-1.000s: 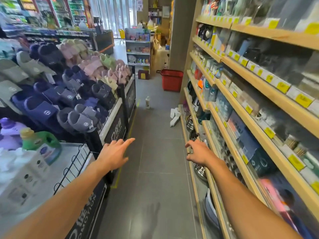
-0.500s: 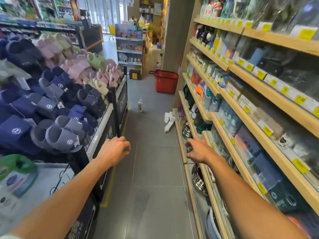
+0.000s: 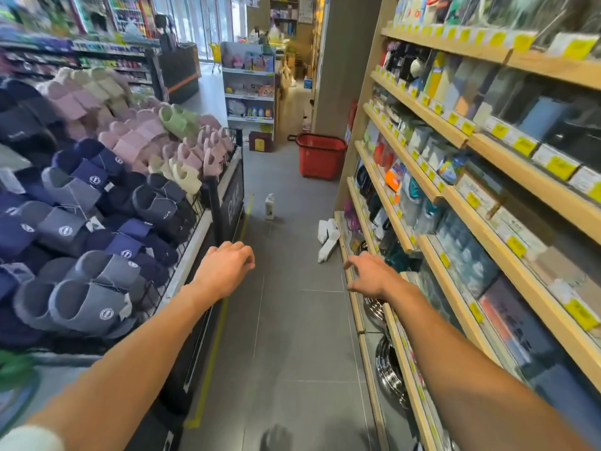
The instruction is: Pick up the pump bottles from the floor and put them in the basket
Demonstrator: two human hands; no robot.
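Shop aisle, seen from your head camera: both your bare arms reach forward over the grey tiled floor (image 3: 286, 336). Your left hand (image 3: 224, 268) has its fingers curled under and holds nothing. Your right hand (image 3: 370, 276) is loosely spread and equally empty, just beside the lowest edge of the wooden shelves (image 3: 549, 284).

Well ahead of you, one white pump bottle (image 3: 269, 206) stands upright on the floor near the foot of the wire rack (image 3: 195, 213). To its right, against the base of the shelving, lies a heap of white bottles (image 3: 328, 239), tipped over; there are perhaps two or three, though blur hides the count.

Farther down, the red basket (image 3: 320, 161) sits on the floor beside the shelf end, well apart from every bottle. Its inside cannot be seen from here.

On your left, the wire rack is piled with slippers (image 3: 81, 301) in grey, navy, pink, cream and green. On your right, the bottom shelf holds stacked metal cookware (image 3: 388, 366).
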